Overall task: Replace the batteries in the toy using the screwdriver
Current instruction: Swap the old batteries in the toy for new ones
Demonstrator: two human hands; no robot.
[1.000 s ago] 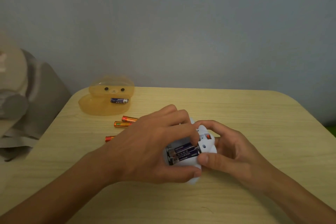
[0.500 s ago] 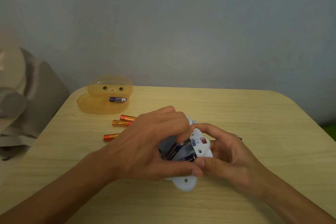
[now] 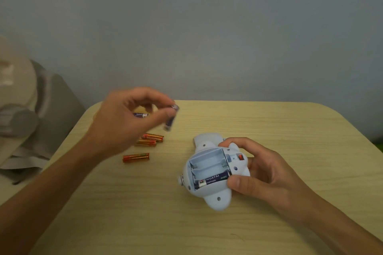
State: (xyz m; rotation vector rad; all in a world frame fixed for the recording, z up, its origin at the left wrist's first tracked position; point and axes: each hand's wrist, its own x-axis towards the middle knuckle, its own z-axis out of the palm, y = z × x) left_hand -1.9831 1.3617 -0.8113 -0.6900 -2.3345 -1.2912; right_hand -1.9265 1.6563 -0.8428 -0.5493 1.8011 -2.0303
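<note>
A white toy (image 3: 209, 196) lies belly-up on the wooden table (image 3: 269, 130), with its battery bay open. One dark blue battery (image 3: 213, 179) sits in the nearest slot; the two slots behind it are bare. My right hand (image 3: 261, 170) grips the toy from the right side. My left hand (image 3: 128, 122) is raised over the table's far left, pinching another dark blue battery (image 3: 171, 119) between thumb and fingertips. Three orange batteries (image 3: 135, 157) lie loose on the table to the left of the toy. No screwdriver is visible.
A further dark blue battery (image 3: 141, 115) shows behind my left hand, where the orange translucent container seen earlier is now hidden. A beige and grey bundle of fabric (image 3: 24, 114) sits off the table's left edge. A grey wall rises behind.
My left hand has left the toy and lifted up and to the left, carrying a dark blue battery out of the bay. The bay now holds one battery. My right hand still holds the toy.
</note>
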